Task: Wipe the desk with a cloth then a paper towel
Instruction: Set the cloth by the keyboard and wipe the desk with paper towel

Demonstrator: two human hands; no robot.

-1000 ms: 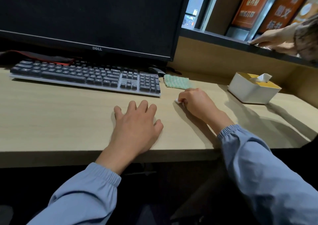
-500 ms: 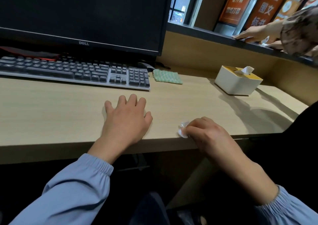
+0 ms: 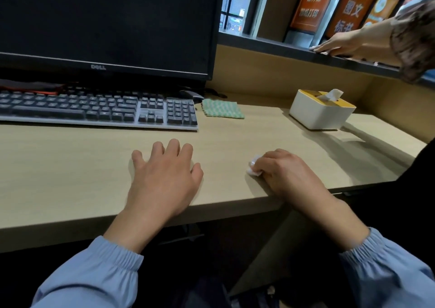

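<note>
Now, hands on the desk: left hand flat, spread; right hand curled round a paper towel.

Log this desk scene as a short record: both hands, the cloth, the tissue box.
left hand: flat on the desk, holding nothing
right hand: gripping a crumpled paper towel against the desk near its front edge
cloth: green, lying beside the keyboard at its right end, untouched
tissue box: white, yellow top, back right, tissue sticking up

Ahead of you, a tan wood partition rises to a dark ledge; beyond it, a window and orange signs.
</note>
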